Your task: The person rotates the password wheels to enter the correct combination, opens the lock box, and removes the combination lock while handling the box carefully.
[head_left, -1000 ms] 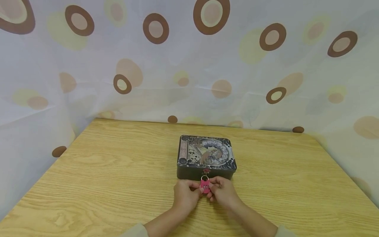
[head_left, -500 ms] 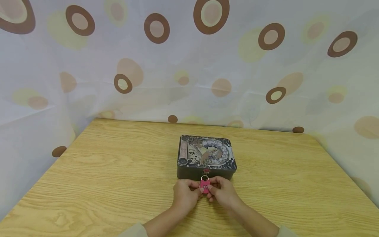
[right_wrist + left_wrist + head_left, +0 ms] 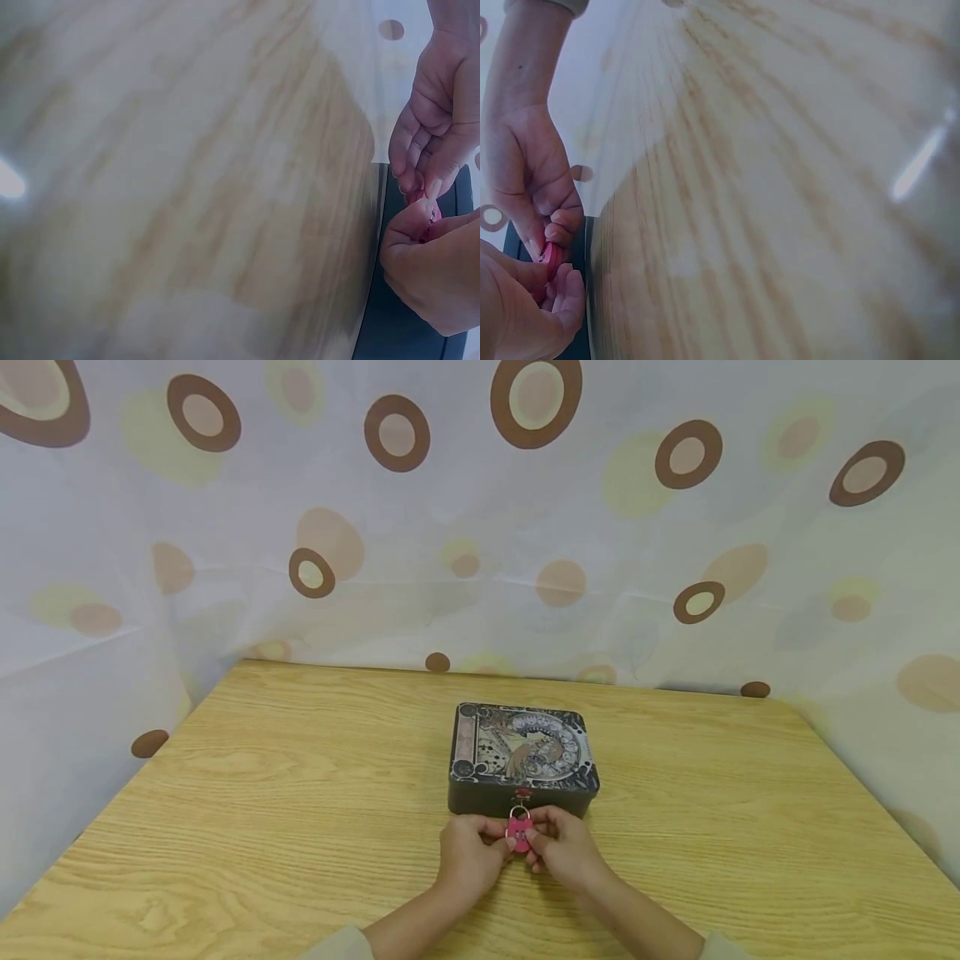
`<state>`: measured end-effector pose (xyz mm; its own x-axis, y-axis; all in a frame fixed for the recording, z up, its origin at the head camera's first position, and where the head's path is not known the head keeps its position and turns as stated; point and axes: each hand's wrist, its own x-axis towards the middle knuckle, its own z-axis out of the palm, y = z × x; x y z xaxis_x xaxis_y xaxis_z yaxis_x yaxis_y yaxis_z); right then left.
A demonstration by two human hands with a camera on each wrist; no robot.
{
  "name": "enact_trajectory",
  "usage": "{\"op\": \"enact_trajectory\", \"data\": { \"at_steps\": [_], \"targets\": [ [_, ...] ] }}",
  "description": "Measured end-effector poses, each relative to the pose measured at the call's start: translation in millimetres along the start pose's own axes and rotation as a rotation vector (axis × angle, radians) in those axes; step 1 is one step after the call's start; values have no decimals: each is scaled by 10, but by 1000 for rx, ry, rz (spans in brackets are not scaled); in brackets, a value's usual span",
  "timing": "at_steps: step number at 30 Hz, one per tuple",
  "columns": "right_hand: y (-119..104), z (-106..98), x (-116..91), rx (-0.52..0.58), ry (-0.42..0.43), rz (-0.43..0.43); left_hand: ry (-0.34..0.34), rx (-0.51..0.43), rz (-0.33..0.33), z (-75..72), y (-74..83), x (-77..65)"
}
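A pink combination padlock (image 3: 519, 833) with number dials on its face is held up in front of a dark tin box (image 3: 491, 797). Its metal shackle (image 3: 519, 810) points up toward the small red-and-metal clasp (image 3: 522, 793) on the box's front. My left hand (image 3: 471, 853) pinches the padlock's left side between thumb and fingers. From the right, my right hand (image 3: 568, 850) pinches it too, thumb over the face by the dials. In the left wrist view, the pink padlock (image 3: 553, 259) shows edge-on between both hands. Fingers partly cover it in the right wrist view.
The box's lid (image 3: 525, 745) bears an ornate printed picture and is down. Box and hands are on a light wooden table (image 3: 300, 793). Behind the table hangs a white cloth (image 3: 450, 627) with brown and yellow circles.
My right thumb has shifted slightly left over the padlock's face, covering part of the dials. The padlock has dipped a little. The left hand and the box stay in place.
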<state>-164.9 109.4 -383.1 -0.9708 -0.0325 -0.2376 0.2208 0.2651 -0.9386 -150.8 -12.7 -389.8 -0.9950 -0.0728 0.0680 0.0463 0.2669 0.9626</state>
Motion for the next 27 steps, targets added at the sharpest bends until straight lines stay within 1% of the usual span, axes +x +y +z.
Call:
{"op": "enact_trajectory", "data": {
  "at_steps": [3,6,11,15,21,27],
  "targets": [
    [4,-6,-1,-18,-1,-10,-6,-8,-12,-3,4,-4],
    [14,-19,2,-8,-21,-15,-7,-13,-15,-5,8,-7],
    [29,-69,15,25,-97,-5,-4,-10,-21,-7,11,-8],
    [30,-105,17,27,-142,1,-1,-3,-28,-6,12,-6],
    [23,-130,7,23,-166,-2,-5,-23,-10,-2,13,-7],
    [22,-137,-3,36,-179,-3,-13,-43,-17,-3,4,-5]
  ]
}}
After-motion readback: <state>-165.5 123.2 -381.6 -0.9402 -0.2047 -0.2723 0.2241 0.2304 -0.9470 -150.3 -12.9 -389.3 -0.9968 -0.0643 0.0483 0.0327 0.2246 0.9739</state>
